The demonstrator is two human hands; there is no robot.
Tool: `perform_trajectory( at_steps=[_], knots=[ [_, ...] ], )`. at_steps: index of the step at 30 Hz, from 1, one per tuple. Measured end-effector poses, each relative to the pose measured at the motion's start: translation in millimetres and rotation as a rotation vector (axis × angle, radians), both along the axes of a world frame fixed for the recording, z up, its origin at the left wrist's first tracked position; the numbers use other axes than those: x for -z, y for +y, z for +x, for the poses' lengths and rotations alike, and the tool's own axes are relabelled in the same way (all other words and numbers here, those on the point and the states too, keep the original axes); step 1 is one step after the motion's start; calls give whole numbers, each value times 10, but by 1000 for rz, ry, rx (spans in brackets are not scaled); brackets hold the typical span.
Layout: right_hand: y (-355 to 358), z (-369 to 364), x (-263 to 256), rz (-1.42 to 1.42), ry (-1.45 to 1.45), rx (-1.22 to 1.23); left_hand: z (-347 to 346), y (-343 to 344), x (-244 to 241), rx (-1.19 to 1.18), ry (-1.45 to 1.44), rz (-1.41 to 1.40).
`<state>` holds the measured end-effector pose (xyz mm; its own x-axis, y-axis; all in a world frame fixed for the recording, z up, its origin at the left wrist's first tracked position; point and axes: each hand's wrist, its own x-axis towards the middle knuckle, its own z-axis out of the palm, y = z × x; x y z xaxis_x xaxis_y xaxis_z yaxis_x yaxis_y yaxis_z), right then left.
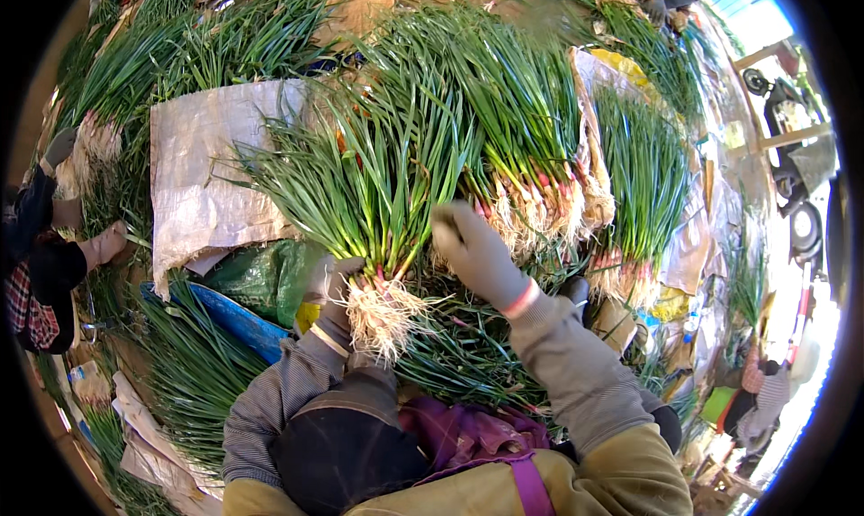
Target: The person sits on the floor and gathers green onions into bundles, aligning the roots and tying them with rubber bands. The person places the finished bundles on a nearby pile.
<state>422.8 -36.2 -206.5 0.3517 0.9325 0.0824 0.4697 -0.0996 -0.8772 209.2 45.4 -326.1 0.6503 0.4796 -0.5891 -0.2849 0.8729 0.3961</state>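
Observation:
My left hand (343,280), in a grey glove, is closed around the lower stems of a bunch of green onions (378,226). The long leaves fan up and away from me, and the pale tangled roots (385,317) hang toward my lap. To the right of this bunch is my gloved right hand (466,236), raised with curled fingers; whether it holds anything thin cannot be told. Just beyond it lies a larger pile of green onions (526,138) with reddish stem bases and whitish roots.
A woven plastic sack (216,172) lies at left, above a green sack (260,280) and a blue container's rim (229,320). More green onions (641,172) lie at right. Loose leaves (466,354) cover the ground before my lap. Another person (47,273) sits at far left.

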Motion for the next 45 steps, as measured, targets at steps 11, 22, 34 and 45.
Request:
perform_trajectory(
  at_steps=[11, 22, 34, 45],
  knots=[
    [685, 245, 480, -306, -272, 222, 172, -101, -620, -113, -73, -147],
    [209, -359, -336, -352, 1550, -53, 39, -119, -361, 3, -81, -236],
    [113, -236, 43, -688, 741, 72, -15, 51, -307, 99, -8, 195],
    [-48, -227, 353, -393, 1365, 220, 130, -76, -849, 134, -233, -102]
  ],
)
